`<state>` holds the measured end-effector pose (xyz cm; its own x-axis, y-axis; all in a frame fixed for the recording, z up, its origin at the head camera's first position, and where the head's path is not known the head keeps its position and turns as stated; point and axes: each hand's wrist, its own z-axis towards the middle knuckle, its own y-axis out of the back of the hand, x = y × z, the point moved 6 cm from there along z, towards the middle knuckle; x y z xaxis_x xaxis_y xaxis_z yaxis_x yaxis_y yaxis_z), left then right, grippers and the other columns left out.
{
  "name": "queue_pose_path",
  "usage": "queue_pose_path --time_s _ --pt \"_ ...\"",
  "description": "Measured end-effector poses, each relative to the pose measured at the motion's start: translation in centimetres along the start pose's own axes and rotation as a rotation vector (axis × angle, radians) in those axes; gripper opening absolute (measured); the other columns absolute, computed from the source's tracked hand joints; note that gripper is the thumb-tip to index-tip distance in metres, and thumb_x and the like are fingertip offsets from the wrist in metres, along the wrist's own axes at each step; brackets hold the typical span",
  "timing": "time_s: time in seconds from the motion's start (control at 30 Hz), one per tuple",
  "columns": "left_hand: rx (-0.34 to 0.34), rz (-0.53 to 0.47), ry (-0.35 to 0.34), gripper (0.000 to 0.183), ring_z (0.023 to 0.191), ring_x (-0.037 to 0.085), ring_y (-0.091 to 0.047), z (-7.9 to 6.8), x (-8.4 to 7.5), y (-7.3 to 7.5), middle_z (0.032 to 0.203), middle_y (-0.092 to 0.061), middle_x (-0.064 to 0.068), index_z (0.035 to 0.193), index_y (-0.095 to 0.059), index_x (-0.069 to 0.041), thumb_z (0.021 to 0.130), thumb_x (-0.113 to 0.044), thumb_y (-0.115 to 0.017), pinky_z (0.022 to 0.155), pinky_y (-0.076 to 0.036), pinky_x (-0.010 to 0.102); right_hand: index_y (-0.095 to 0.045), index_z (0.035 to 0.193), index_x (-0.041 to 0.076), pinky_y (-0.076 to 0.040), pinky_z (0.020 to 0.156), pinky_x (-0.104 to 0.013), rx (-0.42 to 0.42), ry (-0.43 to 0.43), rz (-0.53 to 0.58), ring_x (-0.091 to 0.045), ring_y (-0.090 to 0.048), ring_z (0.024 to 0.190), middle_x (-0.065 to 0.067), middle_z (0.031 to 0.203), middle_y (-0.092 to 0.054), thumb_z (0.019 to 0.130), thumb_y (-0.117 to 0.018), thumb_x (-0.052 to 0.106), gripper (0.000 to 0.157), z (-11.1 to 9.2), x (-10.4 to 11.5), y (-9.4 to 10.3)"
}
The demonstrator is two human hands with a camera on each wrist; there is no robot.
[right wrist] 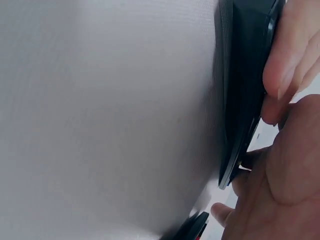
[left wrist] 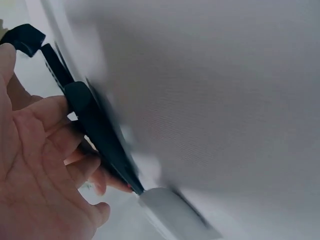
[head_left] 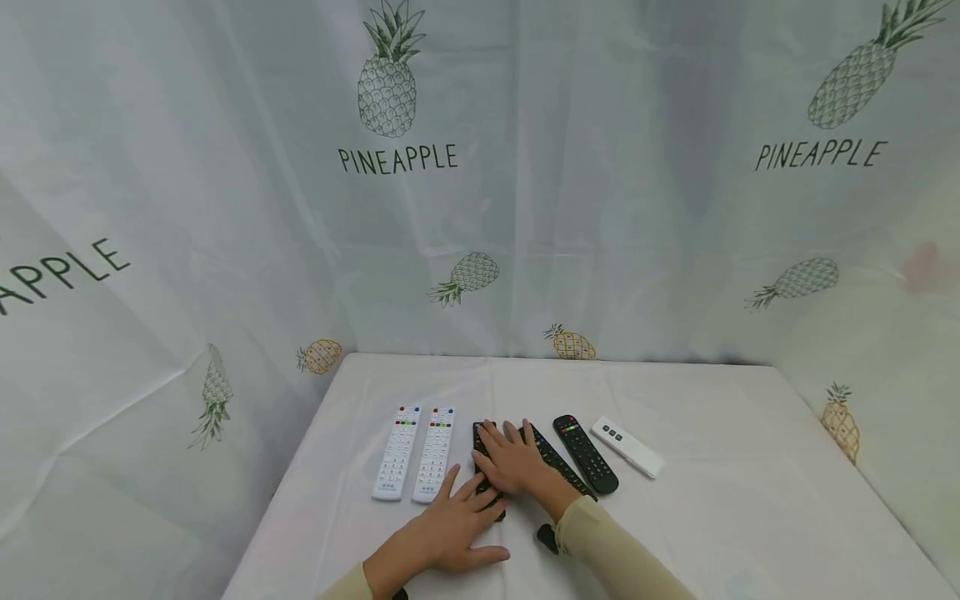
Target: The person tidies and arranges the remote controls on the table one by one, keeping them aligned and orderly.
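Beneath both hands lies a slim black remote control (head_left: pixel 477 437), its middle largely covered by fingers. My left hand (head_left: pixel 453 529) touches its near end with fingers spread and thumb out to the right. Across its upper part rests my right hand (head_left: pixel 513 463), fingers extended, with the index side reaching toward a second black remote (head_left: pixel 553 457). In the left wrist view, fingers (left wrist: pixel 54 111) meet the side of the black remote (left wrist: pixel 100 132). The right wrist view has the black remote (right wrist: pixel 245 85) flat on the cloth, with fingertips against its buttoned face.
Two white remotes (head_left: pixel 397 454) (head_left: pixel 433 454) lie parallel on the left. Right of the hands are another black remote (head_left: pixel 586 454) and a small white remote (head_left: pixel 627 447), both slanted. A white cloth covers the table (head_left: pixel 720 500); a pineapple-print curtain (head_left: pixel 585 192) hangs behind.
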<state>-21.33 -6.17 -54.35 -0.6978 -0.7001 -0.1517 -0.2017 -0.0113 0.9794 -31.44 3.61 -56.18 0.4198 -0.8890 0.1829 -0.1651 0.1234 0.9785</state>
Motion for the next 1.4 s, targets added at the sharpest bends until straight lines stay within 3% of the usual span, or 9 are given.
queue_pose_path --time_s 0.1,0.4,0.7,1.4 --pt "-0.005 -0.002 -0.003 0.074 0.154 0.024 -0.013 -0.1 0.3 -0.1 0.163 -0.028 -0.007 0.154 -0.036 -0.029 0.095 -0.074 -0.03 0.116 -0.011 0.068 -0.025 0.158 0.023 -0.004 0.119 -0.064 0.007 -0.009 -0.009 -0.035 -0.022 0.151 0.003 0.165 -0.022 0.104 -0.016 0.057 0.065 0.2 0.0 -0.3" --pt "-0.032 0.013 0.002 0.076 0.153 0.029 -0.019 -0.6 0.9 0.3 0.162 -0.029 -0.005 0.154 -0.037 -0.027 0.094 -0.074 -0.033 0.116 -0.011 0.068 -0.036 0.154 0.021 -0.006 0.119 -0.064 0.005 -0.028 0.055 -0.037 -0.024 0.15 0.001 0.162 -0.031 0.106 -0.02 0.053 0.06 0.8 0.3 0.9" --pt "-0.078 0.018 0.027 0.075 0.151 0.032 -0.023 -1.2 1.7 0.4 0.16 -0.034 -0.003 0.153 -0.04 -0.026 0.095 -0.073 -0.033 0.114 -0.012 0.07 -0.033 0.156 0.022 -0.008 0.118 -0.065 0.014 -0.033 0.066 -0.038 -0.024 0.15 0.001 0.164 -0.027 0.106 -0.02 0.052 0.06 1.7 0.4 0.6" --pt "-0.039 -0.013 0.087 0.078 0.151 0.032 -0.023 -0.7 2.2 1.0 0.16 -0.033 -0.004 0.152 -0.04 -0.028 0.091 -0.077 -0.036 0.116 -0.009 0.068 -0.031 0.157 0.023 -0.007 0.119 -0.063 0.015 -0.074 0.07 -0.037 -0.023 0.15 0.002 0.164 -0.026 0.106 -0.019 0.052 0.059 2.3 0.9 0.7"
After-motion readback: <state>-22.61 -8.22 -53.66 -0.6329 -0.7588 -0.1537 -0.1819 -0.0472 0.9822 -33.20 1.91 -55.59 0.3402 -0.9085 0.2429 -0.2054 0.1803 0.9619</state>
